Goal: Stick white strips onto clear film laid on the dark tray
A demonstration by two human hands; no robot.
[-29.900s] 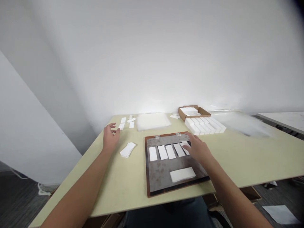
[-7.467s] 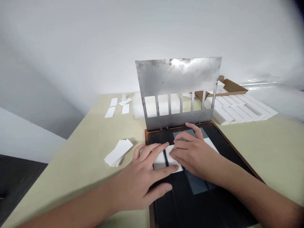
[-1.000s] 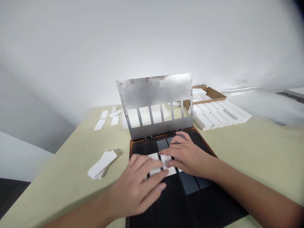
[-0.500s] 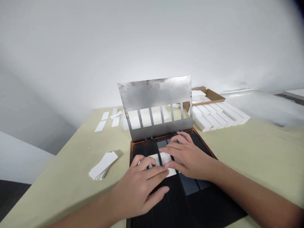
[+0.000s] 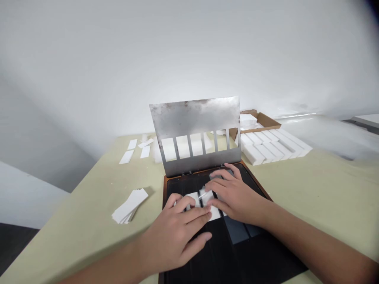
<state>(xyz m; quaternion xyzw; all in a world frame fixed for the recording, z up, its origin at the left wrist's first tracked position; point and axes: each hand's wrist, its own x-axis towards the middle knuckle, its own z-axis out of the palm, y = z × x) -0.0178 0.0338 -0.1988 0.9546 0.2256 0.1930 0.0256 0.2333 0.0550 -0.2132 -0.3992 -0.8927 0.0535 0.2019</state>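
My left hand (image 5: 180, 230) lies over white cards on the black tray, fingers stretched out and nothing gripped. Its fingertips press on a white card (image 5: 214, 213). My right hand (image 5: 232, 193) rests at that card's upper part, fingers spread, thumb and index finger apart on either side of a shiny clear film (image 5: 203, 194) folded over the card. Bluish film strips (image 5: 235, 230) show on the black tray (image 5: 204, 256) below my right hand. Behind the tray, a hinged metal plate (image 5: 195, 116) with rectangular cutouts stands raised. My fingers hide parts of the cards.
Left of the tray, a fanned stack of white cards (image 5: 130, 206) lies on the pale green table (image 5: 89, 213). Loose white cards (image 5: 126, 156) are farther back. Rows of white blocks (image 5: 272, 146) and a cardboard box (image 5: 268, 120) stand at the back right.
The film strip above the card, flat on the black tray before, is now folded down onto the card. My right fingers have shifted slightly right. My left hand stays in nearly the same place.
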